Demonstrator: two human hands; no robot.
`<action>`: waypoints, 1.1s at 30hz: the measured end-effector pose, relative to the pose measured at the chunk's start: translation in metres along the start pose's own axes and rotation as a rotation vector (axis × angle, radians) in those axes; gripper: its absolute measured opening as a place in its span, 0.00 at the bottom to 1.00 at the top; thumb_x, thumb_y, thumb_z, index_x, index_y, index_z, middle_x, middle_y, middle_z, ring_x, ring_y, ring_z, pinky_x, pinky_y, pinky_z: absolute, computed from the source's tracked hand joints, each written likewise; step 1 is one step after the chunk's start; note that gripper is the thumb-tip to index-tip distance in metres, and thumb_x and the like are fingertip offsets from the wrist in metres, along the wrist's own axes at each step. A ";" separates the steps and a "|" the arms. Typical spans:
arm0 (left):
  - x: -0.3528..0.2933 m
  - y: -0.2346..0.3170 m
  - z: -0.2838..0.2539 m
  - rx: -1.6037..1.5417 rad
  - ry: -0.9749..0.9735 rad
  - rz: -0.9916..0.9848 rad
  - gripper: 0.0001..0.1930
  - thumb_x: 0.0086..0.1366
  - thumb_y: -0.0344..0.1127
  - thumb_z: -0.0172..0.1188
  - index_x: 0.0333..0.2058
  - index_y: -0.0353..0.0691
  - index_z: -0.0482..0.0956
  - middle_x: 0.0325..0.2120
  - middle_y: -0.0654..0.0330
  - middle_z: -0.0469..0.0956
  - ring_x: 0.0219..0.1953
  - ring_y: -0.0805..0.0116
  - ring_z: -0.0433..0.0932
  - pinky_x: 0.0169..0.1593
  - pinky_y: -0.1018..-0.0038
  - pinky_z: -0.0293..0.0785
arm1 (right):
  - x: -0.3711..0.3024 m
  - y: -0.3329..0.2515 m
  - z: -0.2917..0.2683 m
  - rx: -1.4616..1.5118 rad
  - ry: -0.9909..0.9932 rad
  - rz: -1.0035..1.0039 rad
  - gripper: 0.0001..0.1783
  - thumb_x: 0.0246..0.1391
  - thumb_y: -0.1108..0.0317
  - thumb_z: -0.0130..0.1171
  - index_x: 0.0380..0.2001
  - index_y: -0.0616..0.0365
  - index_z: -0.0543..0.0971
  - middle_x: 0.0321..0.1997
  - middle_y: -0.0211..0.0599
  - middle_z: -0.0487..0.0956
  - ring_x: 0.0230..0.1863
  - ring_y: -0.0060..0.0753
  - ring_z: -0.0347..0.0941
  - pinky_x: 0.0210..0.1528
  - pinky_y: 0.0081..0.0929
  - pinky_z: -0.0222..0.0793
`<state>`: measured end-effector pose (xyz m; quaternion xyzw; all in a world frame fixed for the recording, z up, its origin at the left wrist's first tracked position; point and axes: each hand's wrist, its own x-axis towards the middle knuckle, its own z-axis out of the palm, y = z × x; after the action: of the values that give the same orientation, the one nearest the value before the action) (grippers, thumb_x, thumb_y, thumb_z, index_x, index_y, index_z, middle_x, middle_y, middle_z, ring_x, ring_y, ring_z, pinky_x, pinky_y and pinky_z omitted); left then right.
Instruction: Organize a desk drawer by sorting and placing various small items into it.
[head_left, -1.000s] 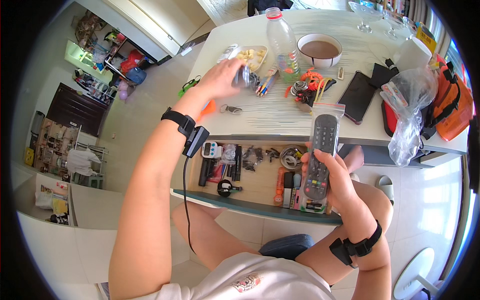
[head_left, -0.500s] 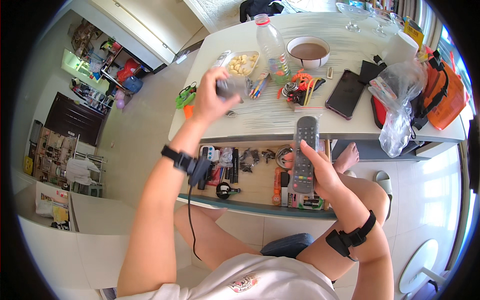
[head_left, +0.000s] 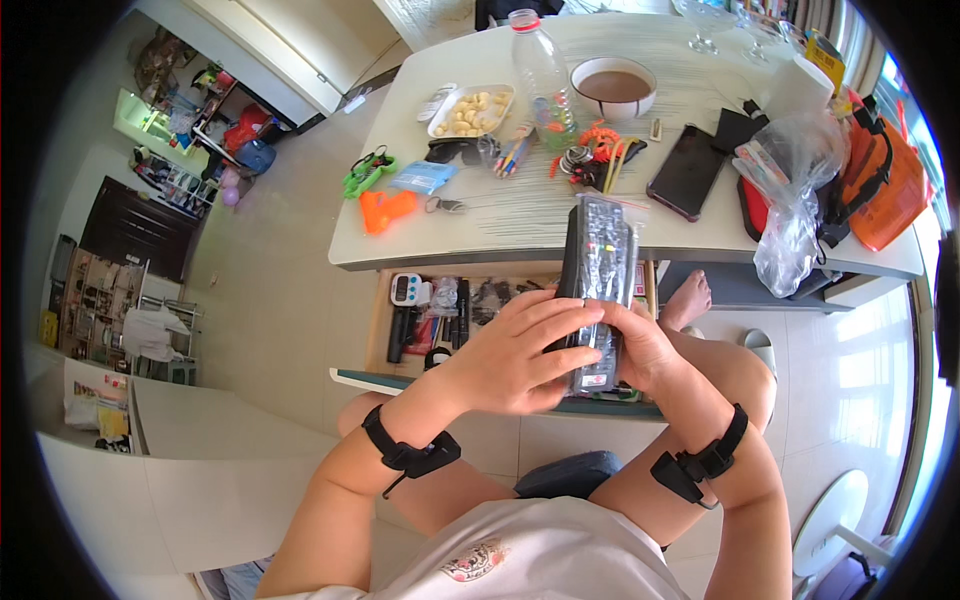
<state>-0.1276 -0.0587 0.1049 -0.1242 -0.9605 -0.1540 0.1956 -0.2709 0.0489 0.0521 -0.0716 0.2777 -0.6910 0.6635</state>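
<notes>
Above the open drawer (head_left: 366, 379), both hands hold a black remote control (head_left: 604, 262) wrapped in clear plastic, its buttons facing me. Along its left side shows another dark, flat piece, perhaps a second remote. My right hand (head_left: 645, 348) grips the lower right side, thumb across the front. My left hand (head_left: 520, 348) closes on the lower left, its fingers lying over the front and hiding part of the buttons. Dark sunglasses (head_left: 455, 151) lie on the table below a white tray of pale pieces (head_left: 470, 110). A blue packet (head_left: 424, 177) is nearby.
Inside the drawer are a white-and-blue device (head_left: 407, 289), black sticks and bagged small parts. The table (head_left: 520, 235) bears a plastic bottle (head_left: 540, 70), a bowl of brown liquid (head_left: 614, 88), a phone (head_left: 688, 172), green-handled scissors (head_left: 368, 174), an orange piece (head_left: 386, 210) and an orange bag (head_left: 885, 185).
My left hand has come down from the table to the remote, leaving the dark object, now seen as sunglasses, by the tray. My right hand has tilted the remote.
</notes>
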 end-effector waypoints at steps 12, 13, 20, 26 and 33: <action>-0.006 0.027 0.037 -1.203 0.319 -0.870 0.32 0.56 0.31 0.59 0.55 0.36 0.52 0.42 0.61 0.68 0.42 0.75 0.69 0.42 0.77 0.70 | 0.005 0.013 0.000 -0.042 0.120 -0.042 0.15 0.52 0.63 0.53 0.41 0.57 0.70 0.34 0.33 0.76 0.33 0.28 0.74 0.35 0.26 0.71; -0.009 0.027 0.044 -1.112 0.369 -0.840 0.32 0.55 0.30 0.59 0.55 0.37 0.53 0.40 0.61 0.68 0.41 0.76 0.70 0.40 0.77 0.71 | 0.004 0.014 0.002 -0.048 0.117 -0.040 0.15 0.52 0.63 0.53 0.41 0.57 0.70 0.34 0.33 0.76 0.33 0.28 0.74 0.35 0.26 0.71; -0.020 0.020 0.035 -1.588 0.383 -1.104 0.30 0.53 0.30 0.61 0.52 0.43 0.57 0.41 0.63 0.69 0.41 0.72 0.71 0.38 0.73 0.74 | -0.001 0.007 0.014 -0.568 0.080 -0.088 0.25 0.54 0.55 0.51 0.47 0.64 0.66 0.42 0.36 0.72 0.42 0.24 0.68 0.45 0.23 0.64; -0.030 -0.009 0.012 -1.485 0.540 -1.131 0.21 0.55 0.33 0.58 0.48 0.42 0.64 0.41 0.61 0.72 0.41 0.70 0.73 0.42 0.67 0.74 | -0.001 0.004 0.014 -0.700 -0.072 -0.133 0.28 0.54 0.53 0.50 0.51 0.64 0.63 0.47 0.39 0.70 0.48 0.25 0.63 0.50 0.24 0.58; -0.039 -0.090 -0.005 -1.028 0.606 -1.251 0.18 0.54 0.39 0.60 0.40 0.39 0.68 0.35 0.60 0.74 0.36 0.71 0.74 0.37 0.73 0.75 | 0.000 0.001 0.007 -0.733 -0.124 -0.136 0.29 0.55 0.52 0.49 0.53 0.61 0.63 0.45 0.38 0.72 0.45 0.24 0.65 0.46 0.22 0.61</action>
<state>-0.1178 -0.1501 0.0710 0.4005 -0.5700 -0.6754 0.2421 -0.2668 0.0472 0.0581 -0.3643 0.4605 -0.5826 0.5620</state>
